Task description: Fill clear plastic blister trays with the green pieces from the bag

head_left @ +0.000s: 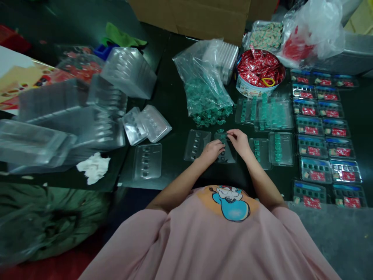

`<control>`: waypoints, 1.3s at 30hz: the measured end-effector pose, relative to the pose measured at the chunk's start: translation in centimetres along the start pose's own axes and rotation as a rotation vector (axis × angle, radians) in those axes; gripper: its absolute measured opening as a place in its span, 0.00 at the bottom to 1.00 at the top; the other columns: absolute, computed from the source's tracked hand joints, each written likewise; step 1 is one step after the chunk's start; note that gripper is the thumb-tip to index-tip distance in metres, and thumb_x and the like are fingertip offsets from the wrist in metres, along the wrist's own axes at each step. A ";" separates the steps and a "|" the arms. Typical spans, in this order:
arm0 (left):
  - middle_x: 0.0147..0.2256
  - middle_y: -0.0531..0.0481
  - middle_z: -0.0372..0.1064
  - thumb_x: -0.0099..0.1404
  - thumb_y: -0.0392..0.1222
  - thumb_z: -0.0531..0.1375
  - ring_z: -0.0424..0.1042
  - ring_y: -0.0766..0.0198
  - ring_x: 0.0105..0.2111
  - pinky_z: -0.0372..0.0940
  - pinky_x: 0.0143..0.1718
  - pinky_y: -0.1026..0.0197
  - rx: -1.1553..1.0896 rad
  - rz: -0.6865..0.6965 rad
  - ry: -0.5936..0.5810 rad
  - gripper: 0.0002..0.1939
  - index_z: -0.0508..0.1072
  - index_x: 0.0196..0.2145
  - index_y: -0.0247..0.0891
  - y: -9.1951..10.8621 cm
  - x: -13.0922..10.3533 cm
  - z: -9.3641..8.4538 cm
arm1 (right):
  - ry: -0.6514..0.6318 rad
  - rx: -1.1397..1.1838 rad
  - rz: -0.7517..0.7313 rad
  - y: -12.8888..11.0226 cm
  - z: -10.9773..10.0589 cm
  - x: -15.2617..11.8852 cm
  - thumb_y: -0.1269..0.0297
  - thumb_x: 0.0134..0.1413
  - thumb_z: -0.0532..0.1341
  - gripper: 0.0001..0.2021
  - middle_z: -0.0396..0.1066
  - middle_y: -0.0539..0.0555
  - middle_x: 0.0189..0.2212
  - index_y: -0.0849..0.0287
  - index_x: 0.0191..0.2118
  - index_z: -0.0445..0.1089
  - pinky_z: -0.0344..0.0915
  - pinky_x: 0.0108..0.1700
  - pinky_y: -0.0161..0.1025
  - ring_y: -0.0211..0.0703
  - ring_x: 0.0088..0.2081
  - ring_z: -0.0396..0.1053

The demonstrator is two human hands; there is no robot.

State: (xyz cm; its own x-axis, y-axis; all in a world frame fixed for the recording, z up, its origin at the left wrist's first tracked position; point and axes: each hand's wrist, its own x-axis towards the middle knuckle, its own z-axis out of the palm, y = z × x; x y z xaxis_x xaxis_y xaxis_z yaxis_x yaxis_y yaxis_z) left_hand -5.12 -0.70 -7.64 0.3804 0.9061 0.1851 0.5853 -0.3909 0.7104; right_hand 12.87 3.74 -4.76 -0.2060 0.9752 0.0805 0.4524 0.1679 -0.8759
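Observation:
Both hands are over a clear plastic tray (230,156) on the dark table. My left hand (212,151) rests on its left side, fingers bent together at the row of small wells; what they hold, if anything, is too small to tell. My right hand (238,140) is at the tray's upper right, thumb and fingertips pinched near small green pieces. Just left lies another clear tray (190,144) with unfilled wells. Beyond the hands, a clear bag (201,85) spills a heap of green pieces (208,116). Trays with green pieces (278,149) lie to the right.
Stacked clear trays (58,116) and a crumpled white tissue (93,168) are at left. A round tin (256,90) of red packets stands behind, near a cardboard box (192,17). Rows of filled trays (310,146) line the right side.

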 end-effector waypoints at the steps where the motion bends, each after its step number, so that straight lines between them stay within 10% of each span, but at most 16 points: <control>1: 0.36 0.44 0.72 0.64 0.39 0.61 0.73 0.58 0.38 0.68 0.44 0.57 -0.010 -0.020 0.003 0.07 0.79 0.39 0.39 0.1 0.0 0.1 | -0.012 -0.095 -0.046 -0.1 0.2 1.1 0.68 0.56 0.59 0.09 0.72 0.54 0.36 0.56 0.41 0.75 0.66 0.45 0.42 0.44 0.37 0.69; 11: 0.37 0.43 0.75 0.62 0.45 0.63 0.74 0.57 0.38 0.66 0.47 0.55 -0.196 -0.157 0.169 0.10 0.80 0.40 0.39 2.1 0.2 -1.6 | -0.196 -0.508 -0.048 0.5 3.1 6.7 0.73 0.49 0.67 0.04 0.71 0.58 0.33 0.59 0.32 0.74 0.65 0.42 0.41 0.45 0.35 0.70; 22: 0.41 0.44 0.77 0.54 0.43 0.67 0.75 0.58 0.42 0.67 0.50 0.53 -0.806 -0.448 0.542 0.19 0.78 0.44 0.35 0.7 4.0 -3.0 | -0.050 0.066 -0.099 -1.7 0.7 4.6 0.60 0.53 0.61 0.07 0.69 0.50 0.29 0.58 0.33 0.70 0.63 0.36 0.36 0.38 0.30 0.65; 39: 0.36 0.46 0.78 0.51 0.42 0.68 0.75 0.60 0.36 0.69 0.44 0.55 -0.880 -0.419 0.403 0.15 0.80 0.38 0.35 1.9 2.5 -3.5 | -0.136 0.365 0.018 -3.8 0.0 1.0 0.58 0.48 0.66 0.10 0.74 0.49 0.29 0.58 0.35 0.73 0.64 0.37 0.37 0.39 0.31 0.70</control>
State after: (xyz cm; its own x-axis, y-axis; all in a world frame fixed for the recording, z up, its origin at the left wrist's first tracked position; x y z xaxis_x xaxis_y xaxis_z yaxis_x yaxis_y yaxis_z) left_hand -5.57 1.42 -3.45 -0.0930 0.9914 -0.0917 -0.1724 0.0747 0.9822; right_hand 10.96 4.09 -1.39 -0.3251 0.9455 0.0213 0.1232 0.0647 -0.9903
